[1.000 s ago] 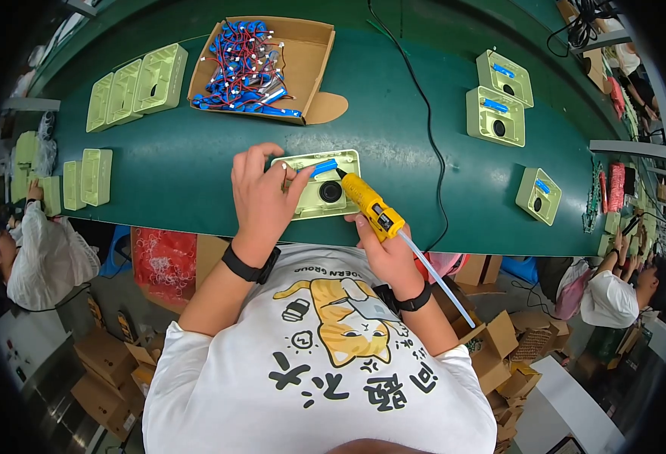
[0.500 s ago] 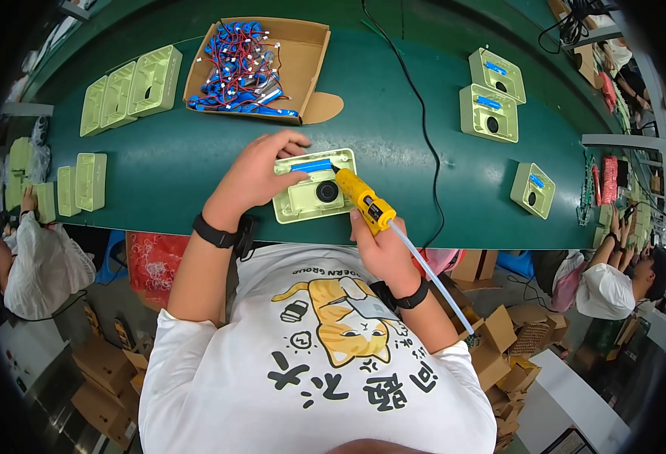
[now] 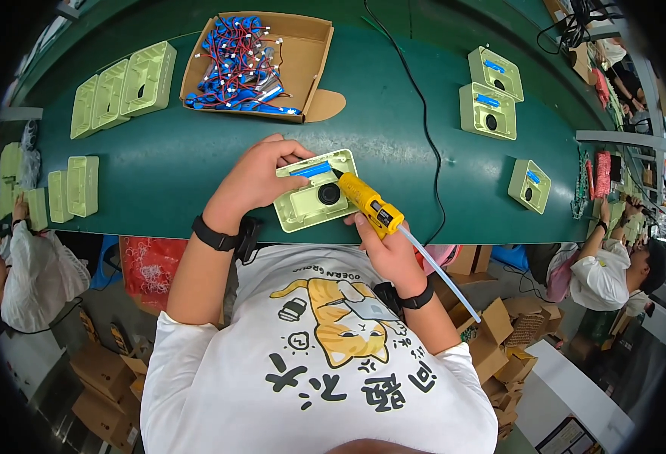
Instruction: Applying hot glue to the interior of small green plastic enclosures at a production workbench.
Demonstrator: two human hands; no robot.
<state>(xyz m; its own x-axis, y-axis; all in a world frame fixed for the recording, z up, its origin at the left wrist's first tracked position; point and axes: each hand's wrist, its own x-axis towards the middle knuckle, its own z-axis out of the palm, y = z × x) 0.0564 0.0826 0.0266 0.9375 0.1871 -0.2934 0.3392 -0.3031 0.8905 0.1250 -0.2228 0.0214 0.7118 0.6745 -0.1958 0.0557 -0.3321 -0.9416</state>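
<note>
Green workbench point(image 3: 393, 136); light-green plastic housing point(image 3: 299, 213) near centre, turned slightly anticlockwise since half a second ago. Left hand point(image 3: 251, 183) closes around its nine-o'clock end, thumb by the blue battery point(image 3: 312, 169) at twelve. Right hand point(image 3: 389, 259) wraps the yellow glue gun point(image 3: 367, 203), nozzle at two; most right fingers hidden.

a factory workshop: a long green tabletop point(image 3: 197, 166) with matching pale-green casings point(image 3: 147, 79) grouped near its left end and far right corner, an open carton point(image 3: 299, 64) of wired blue cells point(image 3: 223, 94) by the far edge, a yellow glue gun point(image 3: 369, 203), other people point(image 3: 607, 278) past both ends, cardboard boxes point(image 3: 104, 371) heaped below.
</note>
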